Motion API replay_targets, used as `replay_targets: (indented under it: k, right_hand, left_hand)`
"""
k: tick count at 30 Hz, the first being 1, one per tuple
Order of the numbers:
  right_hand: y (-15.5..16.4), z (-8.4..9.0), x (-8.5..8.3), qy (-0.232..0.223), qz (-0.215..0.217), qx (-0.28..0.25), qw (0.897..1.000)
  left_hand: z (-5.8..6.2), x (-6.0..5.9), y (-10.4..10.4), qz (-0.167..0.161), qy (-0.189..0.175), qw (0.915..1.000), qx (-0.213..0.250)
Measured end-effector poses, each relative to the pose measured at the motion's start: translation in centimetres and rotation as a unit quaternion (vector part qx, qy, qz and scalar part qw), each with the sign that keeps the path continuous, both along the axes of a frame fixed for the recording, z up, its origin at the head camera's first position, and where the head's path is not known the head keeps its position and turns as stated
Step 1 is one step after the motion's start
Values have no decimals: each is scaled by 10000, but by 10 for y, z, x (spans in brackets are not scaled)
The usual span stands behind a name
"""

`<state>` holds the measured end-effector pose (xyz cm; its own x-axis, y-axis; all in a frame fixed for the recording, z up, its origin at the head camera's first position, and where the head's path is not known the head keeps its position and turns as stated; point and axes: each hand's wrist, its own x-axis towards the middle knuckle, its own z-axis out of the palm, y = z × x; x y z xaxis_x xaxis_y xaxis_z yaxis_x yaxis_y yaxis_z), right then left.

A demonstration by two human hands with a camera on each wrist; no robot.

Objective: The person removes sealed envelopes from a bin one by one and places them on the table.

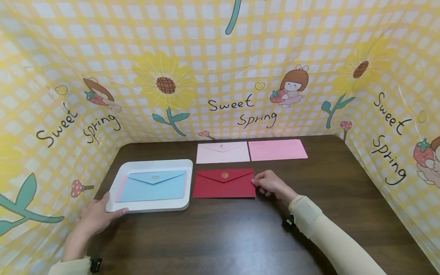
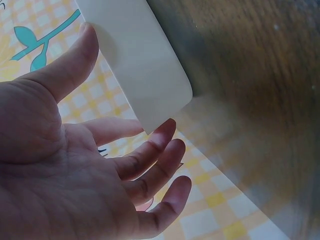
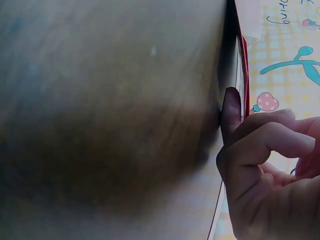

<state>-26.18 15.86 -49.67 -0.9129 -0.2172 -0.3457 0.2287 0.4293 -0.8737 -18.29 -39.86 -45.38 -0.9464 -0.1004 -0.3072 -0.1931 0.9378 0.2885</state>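
- Fingers (image 1: 256, 180) of the right hand (image 1: 271, 184) curl to pinch the red envelope's (image 1: 223, 184) right edge.
- The envelope lies flat mid-table, long axis left-right, flap up.
- The left hand (image 1: 97, 215), fingers relaxed, touches the white tray's (image 1: 151, 206) corner.
- The right wrist view is blurred.

You had a dark brown wooden table (image 1: 220, 236) filling the lower half of the frame. A yellow checked backdrop (image 1: 220, 57) wrapped its back, left and right sides, printed with sunflowers, strawberries, cartoon girls and "Sweet Spring". Light was soft and even.
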Motion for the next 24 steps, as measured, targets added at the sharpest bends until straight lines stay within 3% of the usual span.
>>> replay_targets:
  k: [15, 24]
  right_hand:
    - [5, 5, 0, 61, 28, 188, 9998]
    - [5, 6, 0, 54, -17, 308, 9995]
  left_hand:
    - [-2, 1, 0, -6, 10, 10000, -50]
    - [-4, -1, -2, -181, 217, 9996, -82]
